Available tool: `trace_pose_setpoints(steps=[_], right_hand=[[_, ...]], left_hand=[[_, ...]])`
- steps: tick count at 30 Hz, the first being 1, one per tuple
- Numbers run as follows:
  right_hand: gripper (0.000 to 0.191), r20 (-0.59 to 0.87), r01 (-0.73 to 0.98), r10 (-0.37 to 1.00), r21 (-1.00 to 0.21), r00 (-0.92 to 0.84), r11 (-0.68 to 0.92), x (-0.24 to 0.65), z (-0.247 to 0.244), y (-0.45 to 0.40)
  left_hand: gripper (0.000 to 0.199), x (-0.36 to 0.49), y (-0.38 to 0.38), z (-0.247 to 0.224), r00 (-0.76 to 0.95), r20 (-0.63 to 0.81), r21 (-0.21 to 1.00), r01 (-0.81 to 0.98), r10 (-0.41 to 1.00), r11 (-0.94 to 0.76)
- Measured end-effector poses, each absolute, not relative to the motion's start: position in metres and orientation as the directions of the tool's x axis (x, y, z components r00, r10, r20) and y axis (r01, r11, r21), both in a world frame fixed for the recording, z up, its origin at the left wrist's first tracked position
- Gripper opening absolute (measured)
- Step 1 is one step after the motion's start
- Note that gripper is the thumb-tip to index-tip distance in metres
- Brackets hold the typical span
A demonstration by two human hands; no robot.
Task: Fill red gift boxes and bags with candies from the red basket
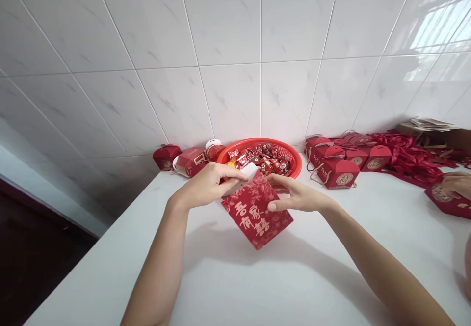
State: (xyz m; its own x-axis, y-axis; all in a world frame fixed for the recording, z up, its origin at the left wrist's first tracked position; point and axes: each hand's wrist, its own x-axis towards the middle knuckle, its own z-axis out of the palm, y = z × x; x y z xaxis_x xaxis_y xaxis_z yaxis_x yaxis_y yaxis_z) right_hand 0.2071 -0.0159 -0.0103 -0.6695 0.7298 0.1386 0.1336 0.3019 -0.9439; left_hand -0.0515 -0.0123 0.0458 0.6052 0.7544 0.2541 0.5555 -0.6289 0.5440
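Observation:
A red gift box (257, 210) with pale pink characters hangs tilted above the white table, its white inner flap showing at the top. My right hand (294, 193) grips its right side, thumb on the printed face and fingers behind. At the upper left edge, my left hand (211, 184) pinches the white flap between thumb and fingers. Just behind both hands stands a red plastic basket (297, 161) with many wrapped candies (270, 159) in it; the box and hands cover part of its front rim.
Several red boxes with cord handles (340, 174) stand right of the basket, and a few red boxes (193, 161) to its left. Dark red ribbons (408, 156) lie by a cardboard box (459, 139). Another person's hand (458, 184) touches a red box at far right.

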Motion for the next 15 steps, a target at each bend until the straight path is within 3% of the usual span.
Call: trace_pose_setpoints(steps=[4, 10, 13, 15], right_hand=[[0.036, 0.184, 0.210, 0.758, -0.896, -0.625, 0.391, 0.210, -0.009, -0.014], [0.054, 0.144, 0.394, 0.826, -0.826, -0.545, 0.404, 0.218, -0.015, -0.009], [0.047, 0.137, 0.414, 0.822, -0.811, -0.553, 0.413, 0.225, -0.012, -0.006], [0.039, 0.209, 0.369, 0.837, -0.825, -0.505, 0.429, 0.227, -0.005, -0.003]], left_hand=[[0.028, -0.035, -0.013, 0.041, 0.687, 0.212, 0.507, 0.531, 0.695, -0.679], [0.027, -0.010, -0.015, 0.032, 0.754, 0.072, 0.483, 0.547, 0.653, -0.684], [0.027, -0.007, -0.014, 0.029, 0.752, 0.061, 0.525, 0.534, 0.656, -0.662], [0.025, -0.007, -0.013, 0.027, 0.759, 0.053, 0.552, 0.520, 0.649, -0.652]])
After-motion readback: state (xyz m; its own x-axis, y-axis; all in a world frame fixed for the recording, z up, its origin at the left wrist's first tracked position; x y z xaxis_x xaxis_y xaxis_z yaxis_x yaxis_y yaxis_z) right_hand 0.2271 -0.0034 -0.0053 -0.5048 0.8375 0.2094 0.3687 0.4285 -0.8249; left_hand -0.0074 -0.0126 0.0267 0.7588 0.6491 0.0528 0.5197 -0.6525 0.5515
